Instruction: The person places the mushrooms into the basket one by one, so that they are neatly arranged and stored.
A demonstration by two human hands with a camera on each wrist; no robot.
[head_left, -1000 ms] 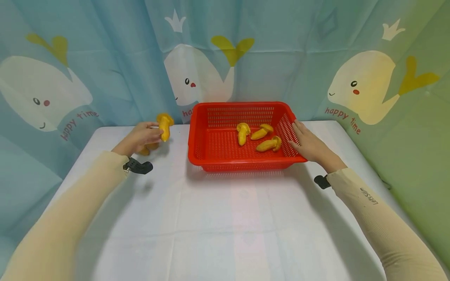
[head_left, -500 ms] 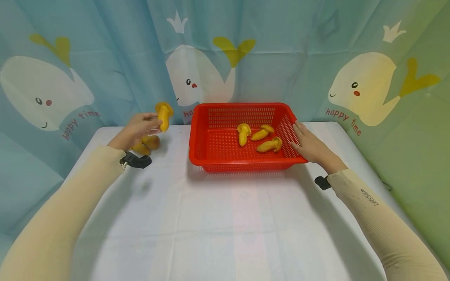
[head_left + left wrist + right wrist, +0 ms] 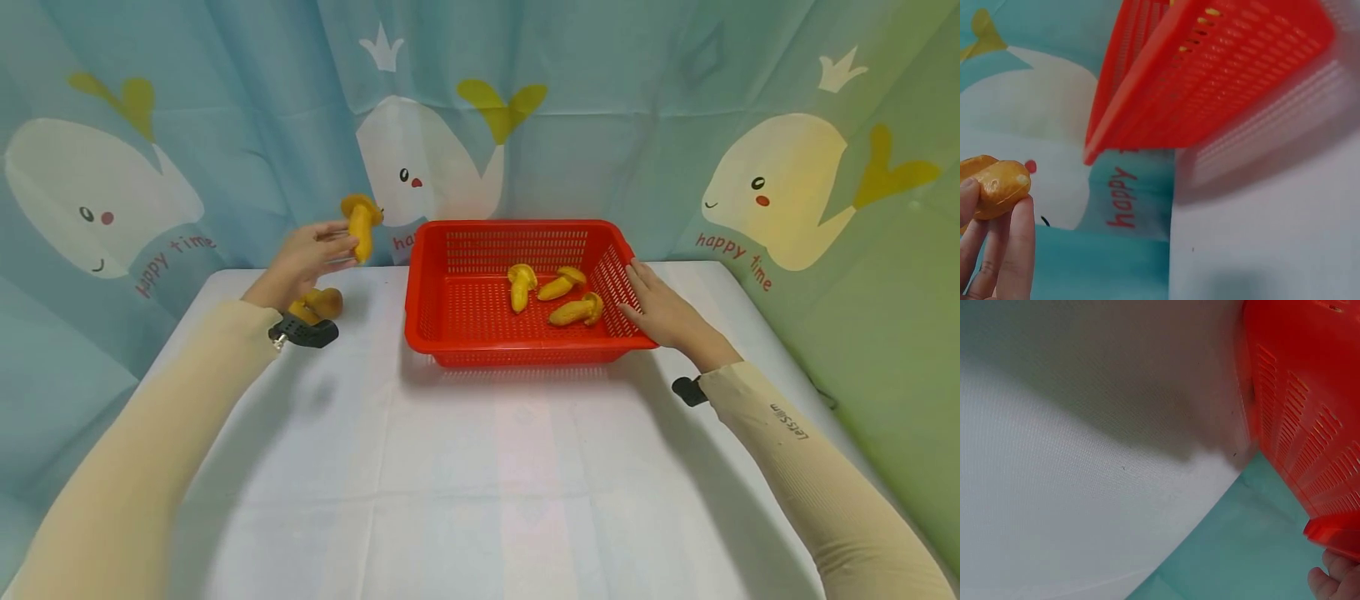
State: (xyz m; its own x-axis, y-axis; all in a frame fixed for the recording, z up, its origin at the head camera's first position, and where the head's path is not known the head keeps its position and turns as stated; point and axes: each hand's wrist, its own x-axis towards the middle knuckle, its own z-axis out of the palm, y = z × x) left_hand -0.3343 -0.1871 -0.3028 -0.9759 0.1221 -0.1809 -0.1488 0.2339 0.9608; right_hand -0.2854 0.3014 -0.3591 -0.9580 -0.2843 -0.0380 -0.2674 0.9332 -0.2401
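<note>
My left hand [image 3: 307, 254] holds a yellow mushroom [image 3: 362, 227] above the table's back left, its cap up and its stem tilted down. In the left wrist view, thumb and fingers pinch the mushroom [image 3: 1000, 187]. Behind that hand, more yellow mushrooms [image 3: 318, 305] lie on the table, partly hidden. The red plastic basket [image 3: 487, 346] stands at the back centre. Inside it lie three mushrooms: one upright-looking [image 3: 521, 287] and two to its right, one mushroom [image 3: 561, 283] behind another mushroom [image 3: 576, 310]. My right hand [image 3: 663, 308] rests on the basket's right rim, fingers extended.
A white cloth covers the table [image 3: 465, 475]. Directly behind it hangs a blue-green curtain [image 3: 600, 150] printed with whales. Black straps with cameras sit at both wrists. The basket's side wall [image 3: 1229, 75] stands to the right of the left hand.
My left hand has lifted the mushroom higher and moved slightly right, uncovering more of the mushrooms on the table. The right hand stays on the basket's rim.
</note>
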